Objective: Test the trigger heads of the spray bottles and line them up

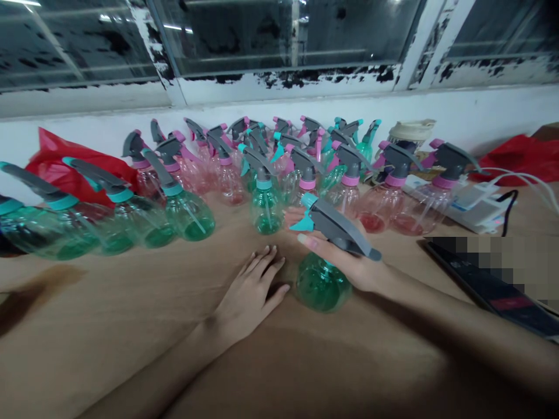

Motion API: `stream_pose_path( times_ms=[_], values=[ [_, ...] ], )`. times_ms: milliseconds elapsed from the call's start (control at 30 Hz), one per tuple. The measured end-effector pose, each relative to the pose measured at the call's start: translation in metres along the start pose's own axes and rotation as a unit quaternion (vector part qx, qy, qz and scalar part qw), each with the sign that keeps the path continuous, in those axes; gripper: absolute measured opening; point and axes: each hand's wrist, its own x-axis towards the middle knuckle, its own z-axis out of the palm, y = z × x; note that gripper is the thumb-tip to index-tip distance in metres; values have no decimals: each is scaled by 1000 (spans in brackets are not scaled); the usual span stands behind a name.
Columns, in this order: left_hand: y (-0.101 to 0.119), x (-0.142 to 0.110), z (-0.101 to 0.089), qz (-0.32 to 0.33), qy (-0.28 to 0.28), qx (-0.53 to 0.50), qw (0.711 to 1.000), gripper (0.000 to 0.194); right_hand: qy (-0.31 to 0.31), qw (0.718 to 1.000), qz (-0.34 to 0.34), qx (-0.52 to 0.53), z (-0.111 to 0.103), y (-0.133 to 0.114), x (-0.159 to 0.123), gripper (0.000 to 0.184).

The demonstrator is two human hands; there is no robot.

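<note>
My right hand (pixel 345 262) is wrapped round the neck of a green spray bottle (pixel 324 286), just below its grey and teal trigger head. The bottle is close above or on the brown tabletop (pixel 183 314); I cannot tell which. To its left my left hand (pixel 251 291) lies flat on the table with the fingers stretched out, holding nothing. Straight behind the hands stands another green spray bottle (pixel 266 209). A pink spray bottle (pixel 382 203) is beyond my right hand.
Several pink and green bottles crowd the back, with a green row (pixel 190 215) at left. Red plastic bags (pixel 74 166) lie behind. On the right are a phone (pixel 484 285), a white power strip (pixel 469 206) with cables, and a pale cup (pixel 408 134). Windows line the wall.
</note>
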Motion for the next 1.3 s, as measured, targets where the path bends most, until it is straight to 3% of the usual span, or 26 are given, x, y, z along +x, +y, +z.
stream_pose_path(
  times_ms=[200, 533, 800, 1000, 1300],
  values=[
    [-1, 0, 0, 0, -5, 0, 1000, 48, 25, 998, -19, -53, 0, 1, -1, 21],
    [-1, -1, 2, 2, -4, 1, 1000, 50, 26, 998, -22, -49, 1, -3, -2, 12],
    [-1, -1, 1, -2, -8, -4, 1000, 47, 1, 999, 35, 14, 1, -4, -1, 18],
    [0, -1, 1, 3, -10, 5, 1000, 49, 26, 999, -3, -33, -1, -2, -3, 11],
    [0, -1, 0, 5, -7, 3, 1000, 48, 10, 998, -8, -59, -3, -3, -3, 10]
  ],
)
